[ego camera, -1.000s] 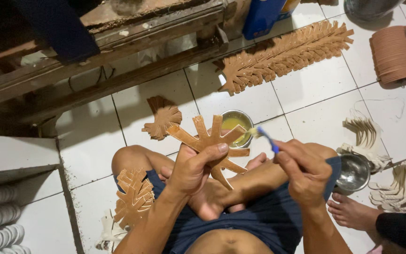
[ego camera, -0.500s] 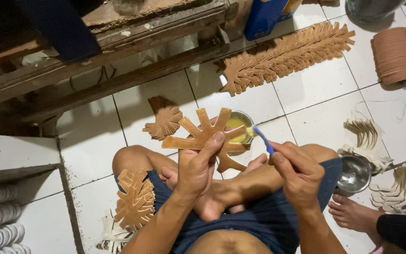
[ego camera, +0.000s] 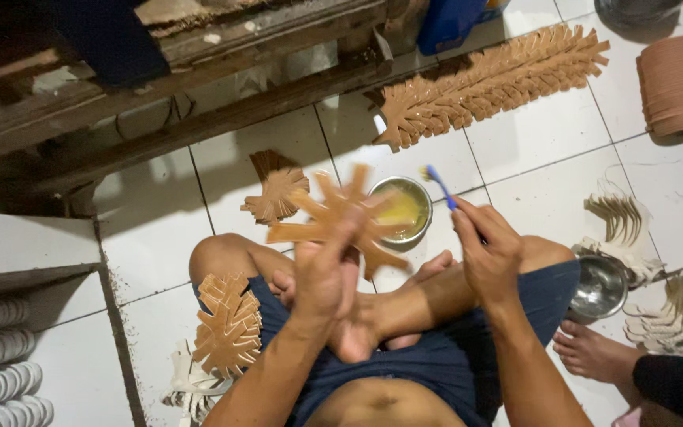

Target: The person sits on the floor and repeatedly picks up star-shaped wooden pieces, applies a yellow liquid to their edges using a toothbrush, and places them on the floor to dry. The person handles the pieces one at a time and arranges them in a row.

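Star-shaped wooden piece (ego camera: pixel 340 225), blurred, stands above the left hand (ego camera: pixel 326 273), whose fingers close around its near spokes and hold it up over the crossed legs. Just to its right, the right hand (ego camera: pixel 488 257) is closed on a blue toothbrush (ego camera: pixel 439 186), bristle end pointing far and left, over a small metal bowl (ego camera: pixel 403 212) of yellow liquid on the white floor tiles (ego camera: pixel 539 150). An empty steel bowl (ego camera: pixel 599 286) sits by the right knee. A stack of similar brown pieces (ego camera: pixel 229 326) lies by the left thigh.
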The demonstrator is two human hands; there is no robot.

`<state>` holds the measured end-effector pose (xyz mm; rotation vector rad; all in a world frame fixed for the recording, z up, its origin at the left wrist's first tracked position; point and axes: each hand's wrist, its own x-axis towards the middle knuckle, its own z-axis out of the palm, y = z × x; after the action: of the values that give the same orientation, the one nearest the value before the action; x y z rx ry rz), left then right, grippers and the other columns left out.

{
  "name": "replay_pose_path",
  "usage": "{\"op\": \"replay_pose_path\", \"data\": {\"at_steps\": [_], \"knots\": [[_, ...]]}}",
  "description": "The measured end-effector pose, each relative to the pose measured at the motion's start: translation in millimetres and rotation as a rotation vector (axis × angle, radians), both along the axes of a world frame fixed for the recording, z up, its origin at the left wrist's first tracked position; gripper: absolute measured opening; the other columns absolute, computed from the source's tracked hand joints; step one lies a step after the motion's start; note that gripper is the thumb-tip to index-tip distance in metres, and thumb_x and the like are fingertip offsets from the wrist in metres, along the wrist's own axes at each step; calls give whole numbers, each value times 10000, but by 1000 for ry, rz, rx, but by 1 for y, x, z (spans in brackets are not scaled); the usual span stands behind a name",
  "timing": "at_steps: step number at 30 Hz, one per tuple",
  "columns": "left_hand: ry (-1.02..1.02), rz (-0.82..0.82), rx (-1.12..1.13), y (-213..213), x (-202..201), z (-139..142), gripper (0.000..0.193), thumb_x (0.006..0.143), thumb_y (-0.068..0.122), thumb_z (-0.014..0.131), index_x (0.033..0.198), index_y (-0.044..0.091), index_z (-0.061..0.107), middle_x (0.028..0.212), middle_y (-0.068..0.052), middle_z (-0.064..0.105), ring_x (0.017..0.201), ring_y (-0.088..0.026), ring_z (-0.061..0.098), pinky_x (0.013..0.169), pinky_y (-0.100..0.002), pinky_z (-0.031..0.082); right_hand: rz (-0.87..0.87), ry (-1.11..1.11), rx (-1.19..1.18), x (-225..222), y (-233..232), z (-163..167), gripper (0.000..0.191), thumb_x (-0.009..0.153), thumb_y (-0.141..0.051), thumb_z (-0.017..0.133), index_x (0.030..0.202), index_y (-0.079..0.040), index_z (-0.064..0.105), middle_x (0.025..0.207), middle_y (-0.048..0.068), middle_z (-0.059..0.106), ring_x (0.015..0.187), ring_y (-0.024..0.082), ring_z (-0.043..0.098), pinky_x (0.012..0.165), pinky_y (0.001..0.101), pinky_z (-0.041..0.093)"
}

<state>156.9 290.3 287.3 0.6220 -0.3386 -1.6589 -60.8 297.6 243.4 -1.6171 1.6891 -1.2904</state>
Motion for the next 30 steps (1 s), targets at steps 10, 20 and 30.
{"op": "replay_pose_path", "data": {"at_steps": [10,20,30], "knots": [[-79,26,32,2,17,-13,481,974,77,610,1414,-95,519,1391,-156,619,1265,-209,611,1114,-333,472,317,793,344,-3,-46,-122,181,941,-288,669,986,-157,786,927,92,700,779,331,692,674,444,549],[-115,136,45,-14,18,-18,491,967,69,652,1426,-52,526,1290,-107,647,1139,-158,626,1007,-305,497,-162,307,189,-108,-1,-20,171,1030,-122,694,1176,-64,763,886,104,697,746,200,626,645,321,469],[-157,72,-90,-17,-25,-5,468,1020,73,634,1446,-84,521,1321,-134,642,1164,-158,607,1039,-310,476,83,-173,-102,3,17,34,248,983,9,644,1220,8,715,845,25,659,714,86,583,613,212,438]]}}
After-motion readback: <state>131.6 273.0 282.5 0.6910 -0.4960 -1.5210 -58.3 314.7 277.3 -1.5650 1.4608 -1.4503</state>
